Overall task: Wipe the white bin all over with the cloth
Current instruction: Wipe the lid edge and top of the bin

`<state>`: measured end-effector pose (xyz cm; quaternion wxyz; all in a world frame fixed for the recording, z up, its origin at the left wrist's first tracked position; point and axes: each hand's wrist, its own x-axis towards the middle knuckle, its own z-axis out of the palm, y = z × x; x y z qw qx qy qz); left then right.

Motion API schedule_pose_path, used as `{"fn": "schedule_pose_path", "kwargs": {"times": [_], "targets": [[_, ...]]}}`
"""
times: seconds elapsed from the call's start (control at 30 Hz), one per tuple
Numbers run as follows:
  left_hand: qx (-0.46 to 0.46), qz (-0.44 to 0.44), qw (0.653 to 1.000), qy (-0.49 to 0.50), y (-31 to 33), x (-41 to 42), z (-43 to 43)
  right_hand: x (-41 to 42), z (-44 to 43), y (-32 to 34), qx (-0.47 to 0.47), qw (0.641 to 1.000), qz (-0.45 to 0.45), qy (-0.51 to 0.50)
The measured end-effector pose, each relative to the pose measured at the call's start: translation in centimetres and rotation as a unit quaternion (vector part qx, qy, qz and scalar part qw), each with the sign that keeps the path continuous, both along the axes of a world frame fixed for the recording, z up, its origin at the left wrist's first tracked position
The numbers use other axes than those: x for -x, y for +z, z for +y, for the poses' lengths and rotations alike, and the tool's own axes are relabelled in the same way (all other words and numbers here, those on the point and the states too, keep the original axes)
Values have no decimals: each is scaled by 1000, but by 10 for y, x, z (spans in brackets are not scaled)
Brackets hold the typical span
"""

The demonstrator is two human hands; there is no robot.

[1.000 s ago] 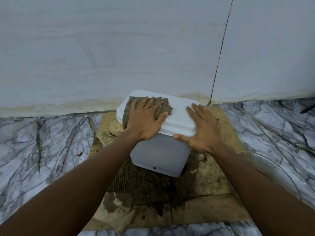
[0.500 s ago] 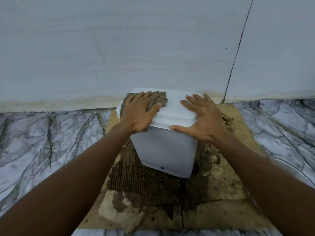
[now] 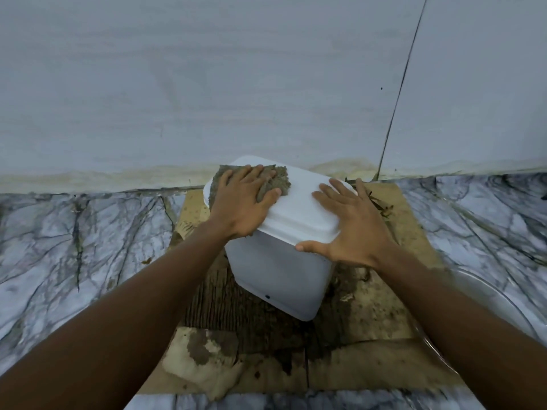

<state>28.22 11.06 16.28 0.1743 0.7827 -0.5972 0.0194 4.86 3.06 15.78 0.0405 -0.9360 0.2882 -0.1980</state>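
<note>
The white bin (image 3: 281, 279) stands upside down on a sheet of wet cardboard, its flat top face toward me. A grey-green cloth (image 3: 279, 180) lies on the far left part of that top face. My left hand (image 3: 241, 202) presses flat on the cloth with fingers spread, covering most of it. My right hand (image 3: 352, 224) rests flat on the right side of the bin's top, thumb hooked over the near edge, holding nothing.
Stained, soggy cardboard (image 3: 370, 350) lies on a marble-patterned floor (image 3: 74, 261). A pale wall (image 3: 207, 84) rises just behind the bin. The rim of a clear bowl (image 3: 488, 297) shows at the right, beside my right forearm.
My left hand has slid the cloth across the bin's top toward the far left edge. My right hand has stayed on the right side of the top.
</note>
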Motion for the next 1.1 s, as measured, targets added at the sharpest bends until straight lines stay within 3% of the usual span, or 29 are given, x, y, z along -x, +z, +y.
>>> {"fn": "schedule_pose_path", "kwargs": {"times": [0.13, 0.53, 0.67, 0.77, 0.9, 1.0, 1.1], "targets": [[-11, 0, 1000, 15, 1, 7, 2, 2, -11, 7, 4, 995, 51, 80], [-27, 11, 997, -72, 16, 33, 0, 26, 35, -27, 25, 991, -128, -28], [-39, 11, 997, -58, 12, 41, -6, 16, 33, -21, 20, 994, -94, -47], [-46, 29, 997, -51, 6, 37, -6, 1, 26, -12, -11, 998, -57, -22], [-29, 34, 997, -62, 0, 30, -8, 12, 9, -6, -66, 992, -96, 53], [-23, 42, 996, -72, -2, 24, -10, 24, -10, -12, -14, 987, -100, 124], [-13, 62, 997, -49, 0, 19, -13, 11, -18, -16, 52, 980, -142, 129]]}}
